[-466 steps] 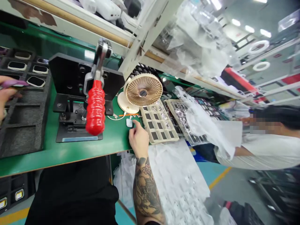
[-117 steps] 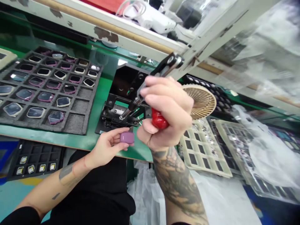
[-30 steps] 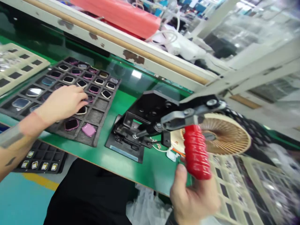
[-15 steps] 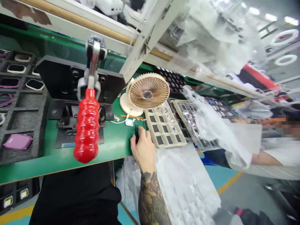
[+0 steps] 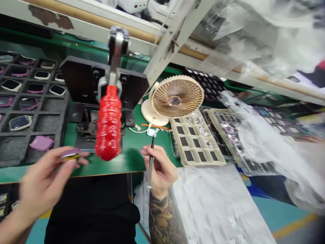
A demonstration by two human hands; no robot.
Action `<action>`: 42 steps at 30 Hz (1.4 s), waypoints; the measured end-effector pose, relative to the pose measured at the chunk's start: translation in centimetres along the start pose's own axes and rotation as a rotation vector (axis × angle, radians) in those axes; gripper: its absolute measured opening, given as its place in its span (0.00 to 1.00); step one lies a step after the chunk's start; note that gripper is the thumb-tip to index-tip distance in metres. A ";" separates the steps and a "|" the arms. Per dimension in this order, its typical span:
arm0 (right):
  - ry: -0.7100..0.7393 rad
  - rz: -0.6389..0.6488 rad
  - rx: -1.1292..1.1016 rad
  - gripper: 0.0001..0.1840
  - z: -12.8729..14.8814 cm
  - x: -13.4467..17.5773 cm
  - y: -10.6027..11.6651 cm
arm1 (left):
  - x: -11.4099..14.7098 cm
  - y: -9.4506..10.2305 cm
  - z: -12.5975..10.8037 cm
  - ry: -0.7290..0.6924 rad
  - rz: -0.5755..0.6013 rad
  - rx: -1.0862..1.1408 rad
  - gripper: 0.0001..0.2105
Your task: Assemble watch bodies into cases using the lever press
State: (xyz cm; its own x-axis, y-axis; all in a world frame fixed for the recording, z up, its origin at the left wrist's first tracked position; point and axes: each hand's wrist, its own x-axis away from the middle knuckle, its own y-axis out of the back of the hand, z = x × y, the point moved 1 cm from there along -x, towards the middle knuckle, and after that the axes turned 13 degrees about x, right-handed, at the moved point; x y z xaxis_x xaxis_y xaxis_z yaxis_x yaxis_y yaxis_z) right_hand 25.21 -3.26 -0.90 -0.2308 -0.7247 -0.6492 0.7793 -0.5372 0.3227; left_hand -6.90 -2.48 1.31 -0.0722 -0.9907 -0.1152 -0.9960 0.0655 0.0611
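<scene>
Purple casing, smooth and round-cornered, with a yellow part showing on its lower side: this case (image 5: pixel 71 151) is in the left hand (image 5: pixel 49 178), pinched between thumb and fingers above the front edge of the green bench (image 5: pixel 130 161). The right hand (image 5: pixel 161 169) grips slim metal tweezers (image 5: pixel 150 166), dark tips pointing away from the body at a small pale pad (image 5: pixel 151 133); contact between tips and pad cannot be confirmed. Progress, by judgement: handling of the held case appears under way and incomplete, since it sits neither in a tray pocket nor in the lever fixture (image 5: pixel 80 78), its yellow part is exposed and the pad lies apart from it. In the grey foam tray (image 5: pixel 65 115), a second purple case (image 5: pixel 42 143) rests with its plain shell uppermost; most other units there show dark glossy faces framed in purple or cream, and whether those are finished cannot be told. The fixture is matt black plate with a bright metal linkage and a ribbed, glossy red handle (image 5: pixel 108 125), which neither hand touches. Beyond the pad stands a cream fan (image 5: pixel 177 96) with a ribbed round grille; right of it, a cream compartment tray (image 5: pixel 203 162) holds flat dark squares and crinkled clear pieces.
</scene>
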 end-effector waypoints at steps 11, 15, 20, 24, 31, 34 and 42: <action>0.007 0.011 -0.108 0.14 4.2 0.9 -6.0 | -2.5 -6.5 2.5 0.081 0.137 0.449 0.18; 0.038 0.066 -0.116 0.17 3.9 1.1 -6.3 | -2.8 -6.3 1.8 -0.007 0.136 0.410 0.18; -0.024 0.097 -0.117 0.17 3.7 1.5 -6.8 | -2.9 -6.3 1.4 0.005 0.140 0.363 0.18; -0.314 0.091 -0.211 0.08 3.4 2.1 -7.0 | -2.7 -6.0 1.5 0.039 0.147 0.350 0.17; -0.176 0.078 -0.307 0.08 4.1 2.4 -5.7 | -2.6 -5.9 1.9 0.093 0.154 0.444 0.19; -0.131 -0.073 -0.247 0.11 3.9 1.8 -5.3 | -2.7 -6.1 1.7 0.133 0.125 0.502 0.16; -0.330 0.094 -0.322 0.05 2.6 1.9 -6.2 | -2.6 -5.8 2.2 0.238 0.143 0.723 0.23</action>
State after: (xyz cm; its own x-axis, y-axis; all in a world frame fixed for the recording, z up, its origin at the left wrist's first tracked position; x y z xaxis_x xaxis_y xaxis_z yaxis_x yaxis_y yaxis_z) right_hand 18.46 -2.44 -2.35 -0.2832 -0.8902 -0.3568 0.9346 -0.3397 0.1057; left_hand -1.09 -0.01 -0.90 -0.2710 -0.9603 0.0664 -0.7709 0.1752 -0.6124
